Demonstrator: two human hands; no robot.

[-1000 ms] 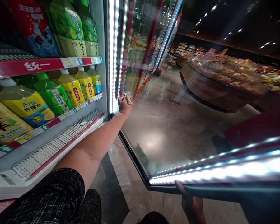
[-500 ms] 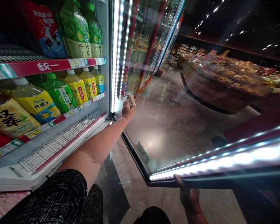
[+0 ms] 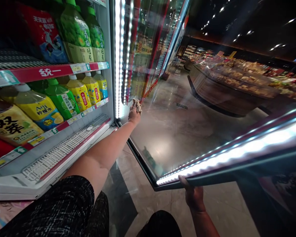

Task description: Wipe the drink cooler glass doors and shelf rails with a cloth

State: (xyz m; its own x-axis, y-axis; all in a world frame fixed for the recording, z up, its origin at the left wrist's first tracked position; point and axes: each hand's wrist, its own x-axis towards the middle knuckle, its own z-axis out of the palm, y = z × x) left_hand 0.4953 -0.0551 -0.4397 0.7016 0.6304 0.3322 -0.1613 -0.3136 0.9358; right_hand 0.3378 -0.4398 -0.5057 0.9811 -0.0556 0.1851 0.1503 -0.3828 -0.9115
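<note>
My left hand (image 3: 134, 113) is stretched far out and closed around a crumpled beige cloth (image 3: 137, 105), held against the inner glass of the open fridge door (image 3: 177, 131) near its hinge side. My right hand (image 3: 193, 195) grips the door's dark lower edge, fingers wrapped over the frame just below the lit LED strip (image 3: 227, 156). The glass reflects the shop floor and looks hazy around the cloth.
The open fridge at the left holds yellow and green drink bottles (image 3: 61, 98) on red-edged shelves (image 3: 46, 70), with a bare white wire shelf (image 3: 64, 149) at the bottom. A low display counter of packed goods (image 3: 227, 89) shows through the glass. Glossy tiled floor (image 3: 138, 204) lies below.
The cloth hand shifted slightly right then back along the glass near the hinge. The door's free edge has risen in view and my right hand moved with it.
</note>
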